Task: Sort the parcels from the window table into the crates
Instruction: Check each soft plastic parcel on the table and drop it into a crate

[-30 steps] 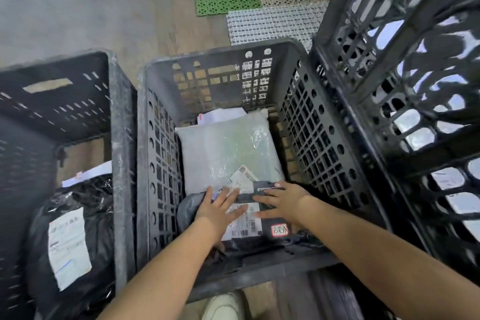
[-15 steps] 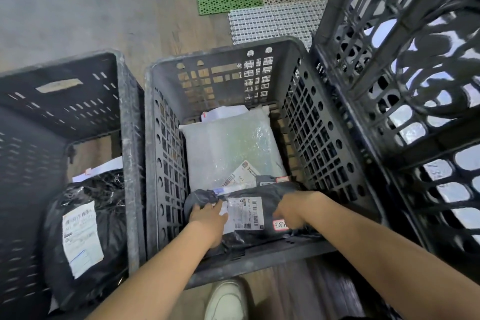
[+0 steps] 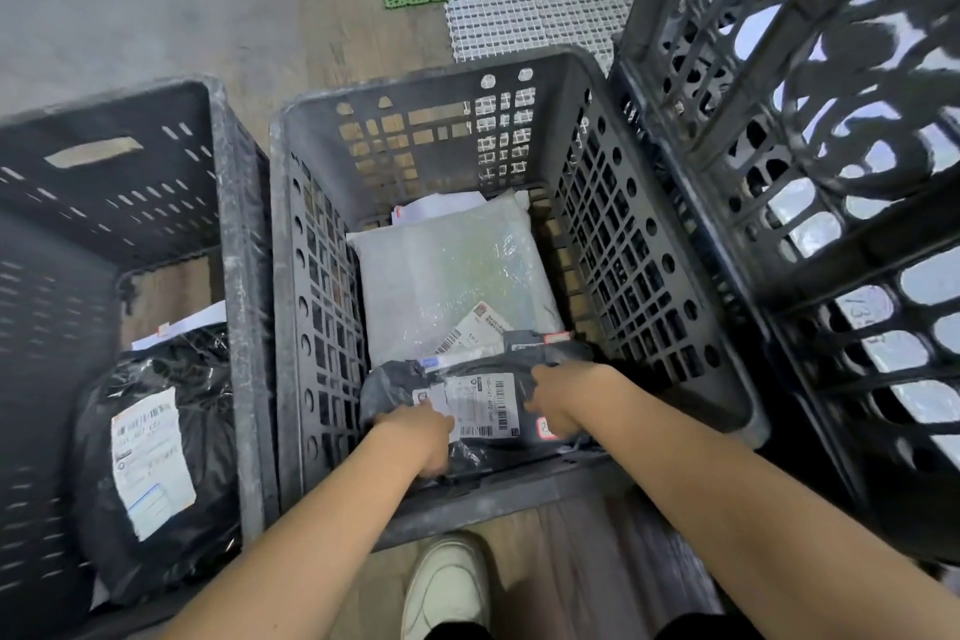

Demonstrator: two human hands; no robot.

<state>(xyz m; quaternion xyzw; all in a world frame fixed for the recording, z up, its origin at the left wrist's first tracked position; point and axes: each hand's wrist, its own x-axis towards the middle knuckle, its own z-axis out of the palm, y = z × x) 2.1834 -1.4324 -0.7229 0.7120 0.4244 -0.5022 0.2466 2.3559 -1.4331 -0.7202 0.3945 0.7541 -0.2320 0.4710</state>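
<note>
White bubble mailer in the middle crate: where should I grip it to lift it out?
Grip the white mailer at its far edge, coming straight down from above. It lies flat, and the black parcel held by both hands covers its near end. The crate walls block side approaches.

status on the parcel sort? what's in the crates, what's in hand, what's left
Done: a black poly parcel with a white label lies in the left dark plastic crate; a clear bubble-wrap parcel lies in the middle dark plastic crate.
In hand: left hand and right hand are on a dark grey labelled parcel in the middle crate.
Left: unknown, the window table is out of view.
</note>
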